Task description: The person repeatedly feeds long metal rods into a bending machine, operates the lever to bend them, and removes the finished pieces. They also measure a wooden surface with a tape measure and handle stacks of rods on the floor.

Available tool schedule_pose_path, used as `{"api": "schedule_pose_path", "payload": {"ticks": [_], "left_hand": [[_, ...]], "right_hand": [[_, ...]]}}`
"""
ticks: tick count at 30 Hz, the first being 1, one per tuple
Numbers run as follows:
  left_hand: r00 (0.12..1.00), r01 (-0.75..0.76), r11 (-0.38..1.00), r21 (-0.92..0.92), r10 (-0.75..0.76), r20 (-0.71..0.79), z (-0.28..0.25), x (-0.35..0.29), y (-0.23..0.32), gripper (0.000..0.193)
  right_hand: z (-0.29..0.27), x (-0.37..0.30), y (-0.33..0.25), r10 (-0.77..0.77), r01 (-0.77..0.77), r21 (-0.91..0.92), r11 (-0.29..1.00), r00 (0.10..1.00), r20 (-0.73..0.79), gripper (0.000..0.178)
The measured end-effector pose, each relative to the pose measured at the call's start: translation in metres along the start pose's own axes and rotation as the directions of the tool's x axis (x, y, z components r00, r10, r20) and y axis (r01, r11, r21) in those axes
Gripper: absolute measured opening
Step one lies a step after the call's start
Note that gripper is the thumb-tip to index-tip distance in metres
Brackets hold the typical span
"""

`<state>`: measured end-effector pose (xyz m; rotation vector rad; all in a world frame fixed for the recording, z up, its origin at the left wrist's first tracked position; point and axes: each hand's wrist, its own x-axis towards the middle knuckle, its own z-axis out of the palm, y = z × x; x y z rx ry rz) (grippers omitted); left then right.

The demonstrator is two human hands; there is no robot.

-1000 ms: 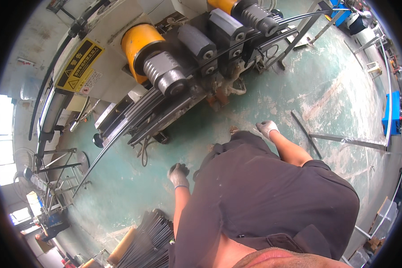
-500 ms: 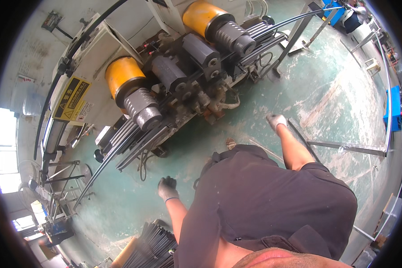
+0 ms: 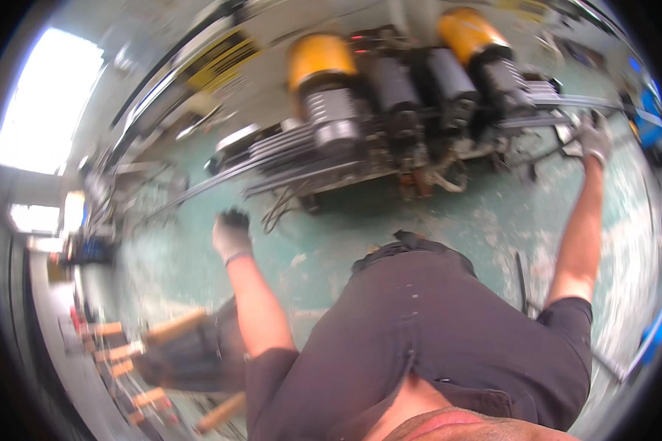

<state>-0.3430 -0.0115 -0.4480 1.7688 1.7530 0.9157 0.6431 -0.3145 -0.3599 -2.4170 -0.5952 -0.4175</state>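
Both my hands wear pale work gloves with dark fingers. My left hand (image 3: 232,234) hangs over the floor, its fingers curled in, and I see nothing in it. It is nearest to the looped cable (image 3: 276,213) under the machine. My right hand (image 3: 592,137) reaches out at the far right, fingers apart, beside the right end of the long metal bars (image 3: 559,103). Whether it touches them I cannot tell. In front of me stands the machine, with two orange cylinders (image 3: 321,62) ending in ridged grey rollers (image 3: 333,121) and dark blocks (image 3: 397,84) between them.
At the lower left, a bundle of dark rods (image 3: 187,356) lies on a rack with yellowish bars (image 3: 176,325). A yellow warning sign (image 3: 221,59) is on the machine housing. Blue equipment (image 3: 649,121) stands at the right edge. A thin dark bar (image 3: 521,283) is near my right side.
My view has turned and the picture is smeared. My right hand has moved forward and right, to the bars' right end. My left arm is held further forward.
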Motion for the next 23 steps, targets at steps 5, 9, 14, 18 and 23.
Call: {"api": "schedule_pose_path", "payload": {"ticks": [5, 9, 14, 18, 23], "left_hand": [[0.884, 0.236, 0.154, -0.959, -0.443, 0.147, -0.011, 0.033, 0.079, 0.043], [0.778, 0.202, 0.424, -0.883, -0.617, -0.118, -0.036, 0.042, 0.133, 0.044], [0.769, 0.216, 0.622, -0.753, -0.583, -0.261, -0.055, 0.069, 0.161, 0.045], [0.845, 0.121, 0.67, -0.732, -0.457, -0.279, -0.078, 0.092, 0.186, 0.041], [0.941, -0.156, 0.804, -0.574, -0.056, -0.334, -0.106, 0.096, 0.274, 0.028]], "right_hand": [[0.018, 0.06, -0.02, -0.183, 0.203, -0.2, 0.959, 0.976, 0.116, 0.074], [0.041, 0.069, -0.046, -0.186, 0.231, -0.21, 0.95, 0.96, 0.21, 0.079], [0.037, 0.084, -0.048, -0.18, 0.266, -0.507, 0.82, 0.96, 0.213, 0.079], [0.029, 0.11, -0.05, -0.419, 0.384, -0.615, 0.689, 0.903, 0.095, 0.072], [-0.007, 0.193, -0.034, -0.577, 0.372, -0.671, 0.641, 0.81, -0.103, 0.068]]}}
